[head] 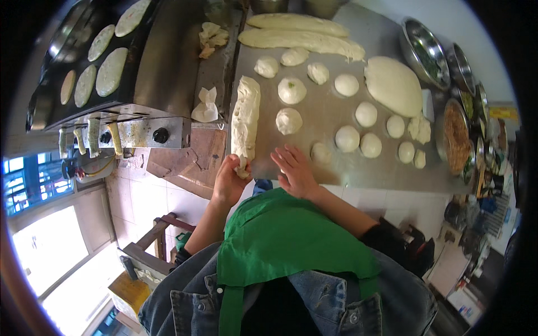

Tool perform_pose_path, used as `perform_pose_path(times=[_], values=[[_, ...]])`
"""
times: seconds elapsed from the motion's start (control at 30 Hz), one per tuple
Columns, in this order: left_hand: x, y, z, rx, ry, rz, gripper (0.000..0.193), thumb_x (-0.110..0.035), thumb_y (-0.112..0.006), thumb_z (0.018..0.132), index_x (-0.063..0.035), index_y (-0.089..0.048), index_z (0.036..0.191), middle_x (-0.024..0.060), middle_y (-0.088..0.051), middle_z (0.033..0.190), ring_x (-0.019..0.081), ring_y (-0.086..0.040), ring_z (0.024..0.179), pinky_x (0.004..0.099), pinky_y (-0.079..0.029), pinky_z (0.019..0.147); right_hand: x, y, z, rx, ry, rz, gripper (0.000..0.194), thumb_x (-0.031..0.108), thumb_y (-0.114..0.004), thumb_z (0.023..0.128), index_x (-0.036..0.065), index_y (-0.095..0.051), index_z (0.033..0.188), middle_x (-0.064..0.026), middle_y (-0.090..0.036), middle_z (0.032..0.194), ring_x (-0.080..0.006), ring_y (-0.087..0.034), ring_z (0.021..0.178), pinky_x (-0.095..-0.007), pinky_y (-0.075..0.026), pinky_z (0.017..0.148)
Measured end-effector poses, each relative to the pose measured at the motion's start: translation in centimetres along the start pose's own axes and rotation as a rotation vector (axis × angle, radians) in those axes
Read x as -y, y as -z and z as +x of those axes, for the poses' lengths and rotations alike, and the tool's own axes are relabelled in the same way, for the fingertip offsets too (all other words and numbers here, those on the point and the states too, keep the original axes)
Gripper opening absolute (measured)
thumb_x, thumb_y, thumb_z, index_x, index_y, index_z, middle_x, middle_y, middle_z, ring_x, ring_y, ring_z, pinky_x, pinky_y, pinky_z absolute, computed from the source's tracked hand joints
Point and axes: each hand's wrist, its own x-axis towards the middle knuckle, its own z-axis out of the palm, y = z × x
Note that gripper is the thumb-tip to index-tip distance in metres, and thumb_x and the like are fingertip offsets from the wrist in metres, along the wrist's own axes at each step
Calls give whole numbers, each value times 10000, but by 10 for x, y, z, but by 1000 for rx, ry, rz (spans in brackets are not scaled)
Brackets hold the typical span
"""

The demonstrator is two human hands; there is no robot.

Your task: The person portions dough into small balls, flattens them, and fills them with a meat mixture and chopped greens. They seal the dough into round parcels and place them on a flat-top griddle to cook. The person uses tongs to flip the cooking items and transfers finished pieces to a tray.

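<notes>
My left hand point(230, 179) grips the near end of a long dough roll point(246, 115) lying along the left edge of the metal work table point(269, 168). My right hand point(296, 171) is at the table's near edge, fingers spread, with no object visible in it; its palm side is hidden. Beyond it lies a round dough ball point(288, 121), and farther back a dough ball with a green spot point(291, 90). Several smooth dough balls point(347, 138) sit to the right. A flattened dough piece point(320, 153) lies just right of my right hand.
At the left a griddle point(54, 84) bears several flatbreads point(112, 72). Two long dough strips point(300, 41) lie at the table's back, a large dough slab point(393, 86) at its right. Metal bowls point(424, 52) and a bowl of brown filling point(456, 136) line the right side.
</notes>
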Motion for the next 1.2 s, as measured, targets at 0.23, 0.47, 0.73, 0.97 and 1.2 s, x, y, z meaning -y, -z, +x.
perform_pose_path(times=[0.23, 0.47, 0.73, 0.97, 1.2], values=[[14, -40, 4, 188, -22, 301, 254, -232, -469, 1023, -38, -567, 1155, 61, -596, 1005, 140, -547, 878, 276, -444, 775, -7, -8, 6, -105, 34, 28, 423, 250, -672, 854, 43, -609, 1217, -134, -522, 1341, -347, -434, 1302, -513, -323, 1104], [67, -89, 15, 475, -874, 1572, 402, -107, -529, 972, -9, -452, 1355, 193, -452, 1404, 335, -470, 1268, 415, -384, 1055, 17, 64, -15, -330, -717, 1921, 370, 304, -459, 1025, 53, -513, 1292, -88, -579, 1271, -228, -545, 1196, -395, -458, 992], [88, -57, 59, 174, -631, 1952, 457, -145, -653, 848, -49, -539, 1280, 204, -545, 1263, 390, -503, 1151, 469, -412, 982, -210, 203, -111, -974, -832, 1119, 306, 175, -564, 948, 93, -540, 1242, -31, -586, 1122, -146, -576, 976, -308, -481, 860], [98, -66, 49, -27, -584, 1902, 391, -263, -800, 704, -48, -646, 991, 157, -618, 1017, 344, -560, 1037, 434, -443, 938, -373, 265, -164, -496, -873, -622, 554, 417, -485, 979, 106, -427, 1434, -128, -432, 1468, -317, -387, 1357, -496, -345, 1075], [78, -61, 42, -283, -179, 1766, 403, -291, -793, 743, -71, -625, 1036, 149, -574, 1220, 318, -552, 1132, 424, -476, 910, -333, 259, -126, -322, -1108, -662, 662, 497, -533, 926, 138, -402, 1466, -111, -334, 1555, -363, -217, 1461, -596, -210, 1142]])
